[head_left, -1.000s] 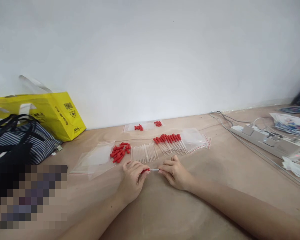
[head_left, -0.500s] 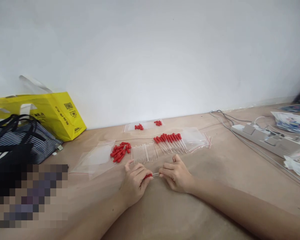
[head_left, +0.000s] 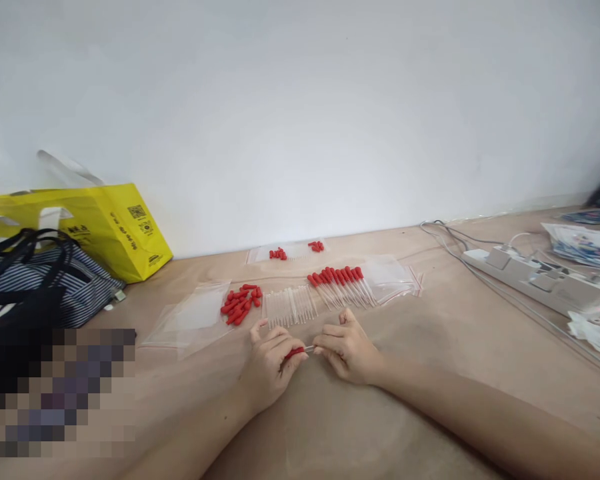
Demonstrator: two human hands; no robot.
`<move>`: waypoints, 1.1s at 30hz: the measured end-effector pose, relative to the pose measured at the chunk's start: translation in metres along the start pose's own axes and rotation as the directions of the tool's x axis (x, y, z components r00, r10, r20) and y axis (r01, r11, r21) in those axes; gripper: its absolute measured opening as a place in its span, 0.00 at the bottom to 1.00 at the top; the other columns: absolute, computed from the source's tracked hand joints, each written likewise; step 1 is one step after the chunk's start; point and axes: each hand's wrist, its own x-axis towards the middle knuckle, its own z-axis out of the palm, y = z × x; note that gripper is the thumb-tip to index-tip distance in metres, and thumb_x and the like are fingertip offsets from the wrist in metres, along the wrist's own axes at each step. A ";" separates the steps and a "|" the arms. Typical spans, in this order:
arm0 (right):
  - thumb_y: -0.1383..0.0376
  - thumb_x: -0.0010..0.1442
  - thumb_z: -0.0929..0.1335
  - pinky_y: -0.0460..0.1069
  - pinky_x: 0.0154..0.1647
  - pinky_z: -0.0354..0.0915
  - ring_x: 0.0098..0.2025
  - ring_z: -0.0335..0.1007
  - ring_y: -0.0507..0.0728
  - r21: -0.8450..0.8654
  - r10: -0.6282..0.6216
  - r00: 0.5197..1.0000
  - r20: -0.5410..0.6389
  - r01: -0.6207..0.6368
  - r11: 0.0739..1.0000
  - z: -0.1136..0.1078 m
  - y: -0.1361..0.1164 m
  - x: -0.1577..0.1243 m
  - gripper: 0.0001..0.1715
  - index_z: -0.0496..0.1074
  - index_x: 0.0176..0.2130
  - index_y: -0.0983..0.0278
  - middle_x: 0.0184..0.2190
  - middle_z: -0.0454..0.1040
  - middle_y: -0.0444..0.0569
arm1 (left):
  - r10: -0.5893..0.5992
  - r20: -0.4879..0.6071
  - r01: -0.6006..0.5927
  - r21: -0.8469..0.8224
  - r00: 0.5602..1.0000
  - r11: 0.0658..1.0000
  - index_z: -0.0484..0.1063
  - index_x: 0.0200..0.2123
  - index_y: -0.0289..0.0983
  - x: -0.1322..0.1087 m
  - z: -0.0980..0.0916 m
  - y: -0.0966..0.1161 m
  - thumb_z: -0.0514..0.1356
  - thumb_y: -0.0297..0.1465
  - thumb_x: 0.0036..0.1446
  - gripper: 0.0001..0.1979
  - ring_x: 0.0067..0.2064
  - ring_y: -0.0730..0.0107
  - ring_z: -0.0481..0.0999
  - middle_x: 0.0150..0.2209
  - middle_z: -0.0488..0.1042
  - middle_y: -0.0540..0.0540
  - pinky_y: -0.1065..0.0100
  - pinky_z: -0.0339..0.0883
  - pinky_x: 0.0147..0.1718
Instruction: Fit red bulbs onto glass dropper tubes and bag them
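Observation:
My left hand (head_left: 271,360) is closed around a red rubber dropper bulb (head_left: 295,353). Facing it, my right hand (head_left: 349,350) pinches a thin clear dropper tube (head_left: 309,349), whose short visible stretch meets the bulb's mouth; fingers hide the rest. Just beyond my hands lies a row of bare clear tubes (head_left: 289,307). Several droppers with red bulbs (head_left: 336,277) fitted are lined up to its right. Loose red bulbs (head_left: 240,305) form a pile to its left, beside a clear plastic zip bag (head_left: 195,313).
Another zip bag (head_left: 390,275) lies right of the fitted droppers. Near the wall is a bag with small red bulbs (head_left: 279,254). A yellow bag (head_left: 130,233) and striped bag (head_left: 87,277) stand left. A power strip (head_left: 525,277) with cables lies right.
My right hand has moved slightly left toward the bulb, so less of the tube shows between my hands. My left hand stays in place.

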 end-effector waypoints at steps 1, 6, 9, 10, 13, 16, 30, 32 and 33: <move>0.66 0.59 0.57 0.49 0.32 0.43 0.24 0.55 0.49 0.007 0.010 1.000 0.002 -0.010 1.000 -0.001 0.001 0.000 0.13 0.69 0.32 0.63 0.24 0.69 0.44 | -0.007 0.015 0.007 -0.004 1.000 1.000 0.69 0.30 0.40 0.001 -0.001 -0.002 0.51 0.34 0.57 0.09 0.33 0.70 0.69 0.27 0.75 0.52 0.53 0.39 0.51; 0.63 0.62 0.57 0.50 0.34 0.43 0.27 0.59 0.49 0.027 0.036 0.999 0.018 -0.037 0.999 -0.006 0.006 0.001 0.14 0.70 0.36 0.62 0.26 0.70 0.44 | -0.005 0.051 0.005 0.013 0.999 1.000 0.70 0.29 0.42 0.001 -0.006 -0.010 0.51 0.37 0.57 0.10 0.33 0.68 0.69 0.26 0.75 0.53 0.52 0.39 0.49; 0.62 0.62 0.58 0.50 0.35 0.44 0.29 0.60 0.50 0.013 -0.009 1.000 0.029 0.009 1.000 -0.008 0.008 0.001 0.14 0.70 0.37 0.61 0.27 0.70 0.45 | 0.019 0.037 -0.020 0.019 0.999 1.000 0.70 0.26 0.42 0.000 -0.006 -0.013 0.51 0.36 0.57 0.12 0.34 0.68 0.69 0.22 0.74 0.54 0.53 0.40 0.48; 0.62 0.61 0.58 0.50 0.35 0.44 0.31 0.60 0.51 -0.005 -0.030 0.999 0.035 0.030 1.000 -0.009 0.009 0.001 0.14 0.70 0.37 0.61 0.28 0.70 0.45 | 0.025 0.037 -0.025 0.017 0.999 1.000 0.71 0.26 0.42 0.000 -0.006 -0.013 0.51 0.36 0.57 0.12 0.34 0.67 0.68 0.22 0.73 0.54 0.53 0.40 0.48; 0.63 0.60 0.59 0.50 0.34 0.44 0.33 0.59 0.52 -0.074 -0.073 0.996 0.047 0.076 0.994 -0.011 0.008 0.001 0.12 0.70 0.38 0.60 0.29 0.69 0.46 | 0.020 0.065 -0.020 0.005 0.998 1.000 0.71 0.26 0.43 -0.001 -0.005 -0.014 0.51 0.36 0.57 0.12 0.34 0.67 0.68 0.21 0.73 0.54 0.53 0.39 0.47; 0.64 0.59 0.60 0.50 0.32 0.43 0.32 0.58 0.52 -0.100 -0.063 0.997 0.040 0.066 0.993 -0.010 0.006 0.000 0.12 0.70 0.38 0.61 0.28 0.69 0.46 | 0.002 0.069 -0.003 0.017 0.998 1.000 0.72 0.29 0.45 0.000 -0.007 -0.015 0.52 0.36 0.57 0.10 0.34 0.68 0.68 0.25 0.74 0.54 0.54 0.39 0.48; 0.65 0.53 0.62 0.50 0.36 0.44 0.33 0.63 0.55 -0.142 0.681 0.667 -0.301 -0.738 0.660 0.022 0.058 0.037 0.05 0.66 0.31 0.63 0.25 0.72 0.43 | -0.393 -0.351 0.505 0.332 0.850 0.797 0.71 0.32 0.42 0.001 -0.014 -0.065 0.57 0.35 0.50 0.06 0.43 0.59 0.66 0.39 0.72 0.48 0.55 0.45 0.44; 0.65 0.52 0.63 0.50 0.37 0.43 0.34 0.64 0.55 -0.155 0.700 0.650 -0.297 -0.756 0.636 0.024 0.060 0.042 0.05 0.67 0.30 0.63 0.26 0.73 0.44 | -0.418 -0.338 0.524 0.347 0.843 0.778 0.72 0.31 0.43 0.001 -0.015 -0.069 0.57 0.35 0.49 0.05 0.43 0.59 0.66 0.39 0.72 0.48 0.55 0.45 0.44; 0.64 0.52 0.63 0.51 0.38 0.43 0.34 0.64 0.55 -0.158 0.708 0.643 -0.293 -0.763 0.627 0.025 0.061 0.044 0.05 0.67 0.29 0.62 0.26 0.73 0.44 | -0.425 -0.333 0.529 0.353 0.842 0.772 0.72 0.31 0.43 0.002 -0.015 -0.070 0.58 0.35 0.49 0.06 0.43 0.59 0.66 0.39 0.72 0.48 0.54 0.46 0.43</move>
